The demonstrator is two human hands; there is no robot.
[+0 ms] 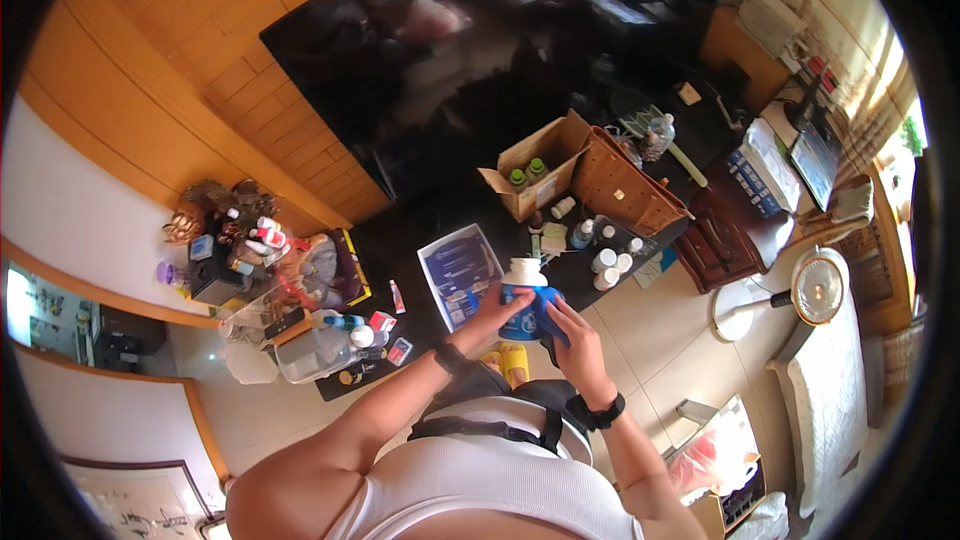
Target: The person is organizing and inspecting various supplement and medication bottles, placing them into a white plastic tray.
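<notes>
From my remote station, I see the left hand (pixel 485 316) gripping a white-capped bottle (pixel 519 324), apparently steadying it, while the right hand (pixel 580 342) clasps blue cloth (pixel 548 306) against its side.

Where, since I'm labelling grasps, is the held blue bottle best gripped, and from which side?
The blue bottle's broad body, probably from the left, like the left hand: the white top is narrower, and the right hand crowds the right.
</notes>
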